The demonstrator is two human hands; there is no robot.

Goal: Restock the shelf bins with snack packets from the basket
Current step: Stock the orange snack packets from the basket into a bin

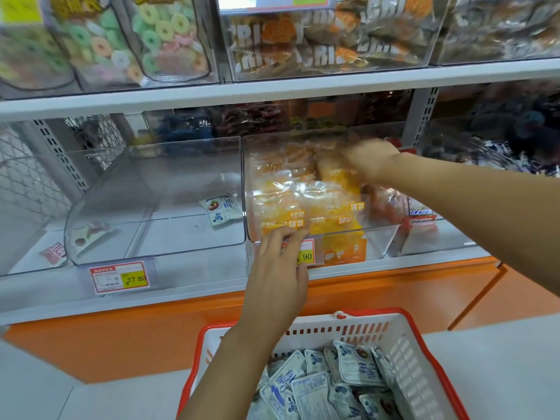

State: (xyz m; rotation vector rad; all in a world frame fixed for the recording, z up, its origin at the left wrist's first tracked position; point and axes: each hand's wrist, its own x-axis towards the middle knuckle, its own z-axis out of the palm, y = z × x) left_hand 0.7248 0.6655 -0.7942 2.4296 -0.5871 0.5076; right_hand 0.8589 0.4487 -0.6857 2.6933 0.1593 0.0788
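Note:
A red-rimmed white basket (406, 353) at the bottom holds several white-and-blue snack packets (354, 365). On the lower shelf, the middle clear bin (378, 234) is full of orange and yellow packets (327, 207). My left hand (278, 268) is at this bin's front lip, with its fingertips curled over the edge. My right hand (369, 159) reaches into the bin from the right, over the packets near the back. It is motion-blurred, and I cannot make out whether it holds anything. The clear bin to the left (151, 250) holds a single white-and-blue packet (219, 209).
Price tags (119, 277) hang on the bin fronts. The shelf above carries bins of ring candies (121, 40) and crispy snacks (327, 34). A bin with red and dark packets (421, 219) stands to the right. An orange counter edge (151, 322) runs below the shelf.

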